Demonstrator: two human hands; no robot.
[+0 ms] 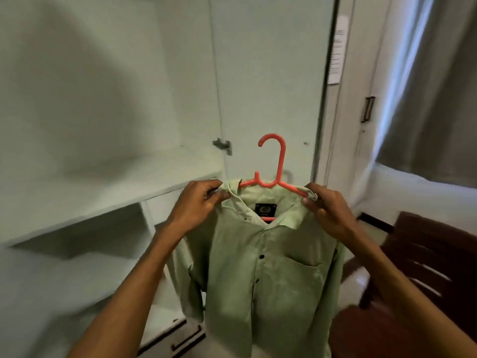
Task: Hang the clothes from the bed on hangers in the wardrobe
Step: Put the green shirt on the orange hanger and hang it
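Note:
A pale green button-up shirt (260,275) with dark buttons and a chest pocket hangs in front of me on a coral-pink plastic hanger (277,166), whose hook points up and left. My left hand (200,200) pinches the shirt's left shoulder at the collar. My right hand (326,202) grips the right shoulder over the hanger's arm. The shirt is held up in front of the open white wardrobe (108,104). No rail is in view.
A white shelf (111,200) crosses the wardrobe at left, with compartments and dark-handled drawers (185,339) below. The open wardrobe door (271,73) stands behind the hanger. A dark wooden chair (423,257) sits at right, below a grey curtain (433,99).

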